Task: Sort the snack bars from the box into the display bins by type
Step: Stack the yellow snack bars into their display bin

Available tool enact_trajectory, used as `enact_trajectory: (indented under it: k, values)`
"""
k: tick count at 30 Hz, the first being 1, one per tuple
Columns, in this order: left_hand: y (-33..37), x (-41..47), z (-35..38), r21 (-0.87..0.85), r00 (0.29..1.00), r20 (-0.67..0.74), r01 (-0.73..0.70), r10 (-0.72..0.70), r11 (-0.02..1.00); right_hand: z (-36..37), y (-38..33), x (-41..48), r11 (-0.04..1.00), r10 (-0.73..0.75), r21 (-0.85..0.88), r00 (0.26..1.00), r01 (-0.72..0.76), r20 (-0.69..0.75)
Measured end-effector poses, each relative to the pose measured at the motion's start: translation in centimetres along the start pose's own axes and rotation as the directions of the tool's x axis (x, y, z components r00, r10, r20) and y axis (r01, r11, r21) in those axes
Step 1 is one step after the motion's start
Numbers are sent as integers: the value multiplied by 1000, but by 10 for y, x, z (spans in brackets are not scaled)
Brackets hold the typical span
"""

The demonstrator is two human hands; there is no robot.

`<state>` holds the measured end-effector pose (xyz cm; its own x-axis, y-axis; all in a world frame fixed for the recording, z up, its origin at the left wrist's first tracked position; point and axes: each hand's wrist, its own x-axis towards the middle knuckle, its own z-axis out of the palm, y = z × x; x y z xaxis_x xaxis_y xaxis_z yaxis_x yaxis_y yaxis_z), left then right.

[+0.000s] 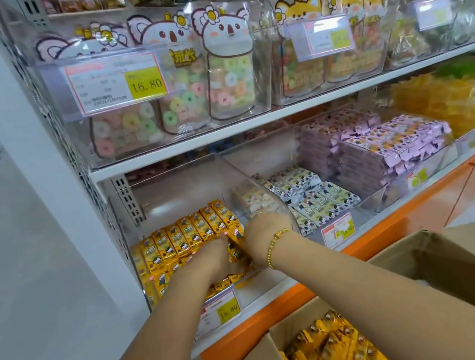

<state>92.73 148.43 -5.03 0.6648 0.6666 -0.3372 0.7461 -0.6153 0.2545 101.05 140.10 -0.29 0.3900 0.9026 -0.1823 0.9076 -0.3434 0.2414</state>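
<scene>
Both my hands reach into the leftmost clear display bin (175, 186) on the lower shelf. Rows of yellow snack bars (177, 242) fill that bin. My left hand (208, 260) and my right hand (265, 234), with a gold bead bracelet on the wrist, grip a small stack of yellow bars (238, 249) between them at the bin's front right. An open cardboard box (461, 262) stands below at the bottom right, holding several more yellow bars (335, 351). The fingertips of both hands are hidden among the bars.
The neighbouring bin holds white-and-green bars (313, 195), and the one after it purple bars (380, 144). Yellow and green packets (447, 96) lie farther right. The upper shelf carries clear bins of ring candies (186, 100). Price tags (219, 310) hang on the bin fronts. Open floor lies left.
</scene>
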Motion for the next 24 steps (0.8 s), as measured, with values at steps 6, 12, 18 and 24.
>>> enact_trajectory:
  k: [6,12,18,24]
  values:
    - [3,-8,-1,-95,996,-46,-84,80,992,2,21,-30,959,50,282,972,17,-228]
    - [12,-5,-3,-57,991,69,-115,119,992,37,90,-62,856,89,474,842,209,-532]
    - [26,-4,-8,-30,986,121,-114,117,993,46,102,-58,812,79,529,853,244,-515]
    - [31,8,-8,117,989,40,-146,142,982,56,106,-60,799,36,532,862,280,-506]
